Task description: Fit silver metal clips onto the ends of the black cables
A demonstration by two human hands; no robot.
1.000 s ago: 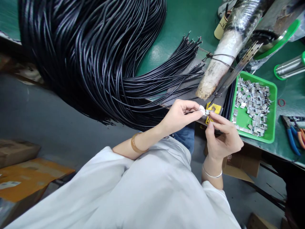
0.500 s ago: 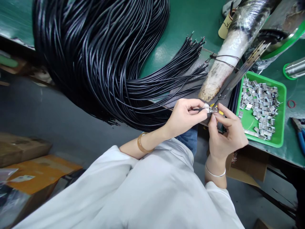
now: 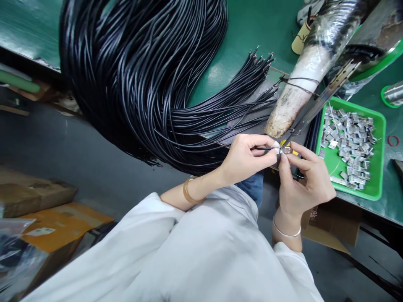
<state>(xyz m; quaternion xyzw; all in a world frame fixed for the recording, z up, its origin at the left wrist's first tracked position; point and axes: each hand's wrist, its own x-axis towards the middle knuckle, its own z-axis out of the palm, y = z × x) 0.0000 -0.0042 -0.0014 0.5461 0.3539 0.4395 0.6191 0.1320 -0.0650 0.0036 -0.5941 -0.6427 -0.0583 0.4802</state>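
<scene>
Between thumb and forefinger my left hand (image 3: 248,157) pinches a black cable (image 3: 263,148) close to its end. My right hand (image 3: 304,172) faces it, fingers closed on a small silver metal connector (image 3: 286,149) at the cable's tip. The thin pointed tip of a soldering iron (image 3: 291,133) comes down from above and seems to reach the joint; whether it touches, I cannot tell. Behind it hangs a thick white wrapped tube (image 3: 288,100) with its open end low over the hands. A large bundle of black cables (image 3: 141,84) lies to the left, stripped ends pointing right.
A green tray (image 3: 380,167) full of small metal connectors stands right of my hands. A red ring (image 3: 393,140) and a solder spool (image 3: 393,93) lie beyond it. Cardboard boxes (image 3: 34,193) sit on the floor at left, and an open carton (image 3: 333,226) is under the table.
The view has shifted slightly, so everything sits a little further right and lower. Both hands keep their grip at the iron's tip, with only slight movement of the fingers.
</scene>
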